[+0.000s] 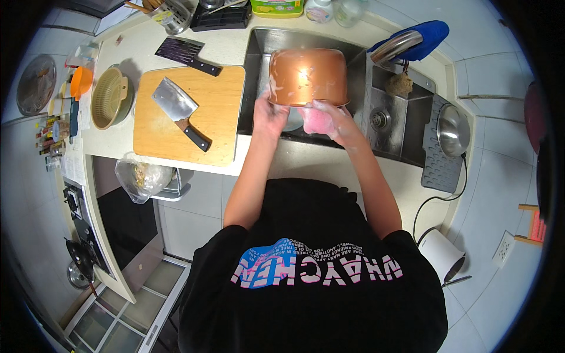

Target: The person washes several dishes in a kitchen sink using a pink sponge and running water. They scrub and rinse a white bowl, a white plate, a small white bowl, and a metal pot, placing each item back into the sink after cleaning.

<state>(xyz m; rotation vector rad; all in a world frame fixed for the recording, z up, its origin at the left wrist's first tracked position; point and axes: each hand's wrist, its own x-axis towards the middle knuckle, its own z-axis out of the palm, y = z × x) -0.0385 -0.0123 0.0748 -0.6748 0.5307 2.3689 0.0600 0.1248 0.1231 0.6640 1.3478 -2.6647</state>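
Observation:
A copper-coloured pot [309,76] with soapy smears is held upside down over the larger, left sink basin [253,76]. At its lower left rim, my left hand [268,117] grips it, the fingertips partly hidden behind the pot. My right hand [338,125] is at the lower right rim, wet with suds. A pink sponge [316,120] is pinched in that hand, close against the rim. Some of the right fingers are hidden under the pot.
Left of the sink, a cleaver [178,106] lies on a wooden cutting board [226,112], with a dark-patterned cleaver [187,54] behind it. A beige colander [110,100] stands further left. The faucet [397,47], draped with a blue cloth [432,38], and a metal bowl [453,130] are right.

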